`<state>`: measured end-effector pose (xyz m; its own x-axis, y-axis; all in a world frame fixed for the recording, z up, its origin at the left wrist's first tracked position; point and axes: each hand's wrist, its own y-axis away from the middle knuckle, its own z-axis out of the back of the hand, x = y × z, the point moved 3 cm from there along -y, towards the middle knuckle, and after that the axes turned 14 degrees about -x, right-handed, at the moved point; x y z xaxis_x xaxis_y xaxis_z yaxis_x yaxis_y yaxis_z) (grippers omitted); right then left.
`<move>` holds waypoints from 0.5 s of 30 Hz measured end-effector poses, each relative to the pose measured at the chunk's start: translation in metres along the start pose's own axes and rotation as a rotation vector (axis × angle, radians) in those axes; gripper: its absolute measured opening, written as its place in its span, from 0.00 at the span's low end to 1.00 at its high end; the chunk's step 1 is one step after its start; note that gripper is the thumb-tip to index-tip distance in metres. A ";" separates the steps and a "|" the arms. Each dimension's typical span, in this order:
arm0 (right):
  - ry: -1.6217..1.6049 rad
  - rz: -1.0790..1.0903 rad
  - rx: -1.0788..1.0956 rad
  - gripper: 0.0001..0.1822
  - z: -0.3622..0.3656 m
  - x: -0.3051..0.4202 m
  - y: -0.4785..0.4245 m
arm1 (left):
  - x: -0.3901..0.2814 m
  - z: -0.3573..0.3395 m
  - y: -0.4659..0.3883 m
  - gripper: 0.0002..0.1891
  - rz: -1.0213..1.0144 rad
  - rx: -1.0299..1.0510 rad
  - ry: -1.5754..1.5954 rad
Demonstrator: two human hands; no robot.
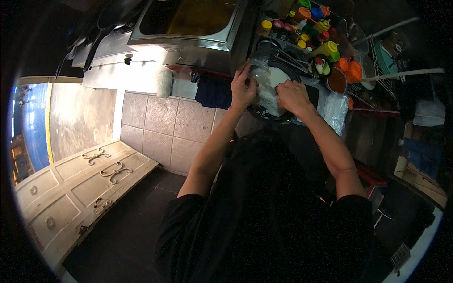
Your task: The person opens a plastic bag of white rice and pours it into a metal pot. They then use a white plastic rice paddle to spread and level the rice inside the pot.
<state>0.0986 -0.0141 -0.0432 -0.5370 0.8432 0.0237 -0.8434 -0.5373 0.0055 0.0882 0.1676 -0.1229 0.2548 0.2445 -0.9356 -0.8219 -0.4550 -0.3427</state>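
A round black pan [294,71] lies in front of me, holding white grainy food that looks like rice [279,76]. Over its left part is a clear plastic bag [261,75] with more of the white food inside it. My left hand [244,87] is at the pan's left side, thumb and fingers on the bag. On the other side, my right hand [293,96] is curled with its fingers pinched at the bag's right edge. The fingertips of my right hand are hidden from view.
Beyond the pan lie metal tongs [288,58] and several squeeze bottles [327,48]. To its right are a tub of orange-brown sauce [336,80] and clear plastic packaging [335,109]. A steel fryer [191,49] stands at left, with a dark cloth [214,92] below it.
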 end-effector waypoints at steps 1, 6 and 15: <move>-0.028 -0.008 -0.007 0.07 -0.004 -0.003 0.000 | -0.001 0.000 -0.001 0.25 -0.041 -0.010 -0.028; -0.048 -0.046 -0.042 0.06 -0.019 -0.005 0.005 | -0.007 0.000 -0.004 0.26 -0.178 -0.039 -0.109; -0.045 0.024 0.000 0.07 -0.024 0.041 0.046 | -0.005 0.000 -0.002 0.24 -0.246 -0.072 -0.117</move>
<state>0.0368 -0.0037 -0.0657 -0.5558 0.8284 0.0690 -0.8303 -0.5574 0.0039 0.0890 0.1672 -0.1176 0.3784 0.4507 -0.8085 -0.7031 -0.4281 -0.5678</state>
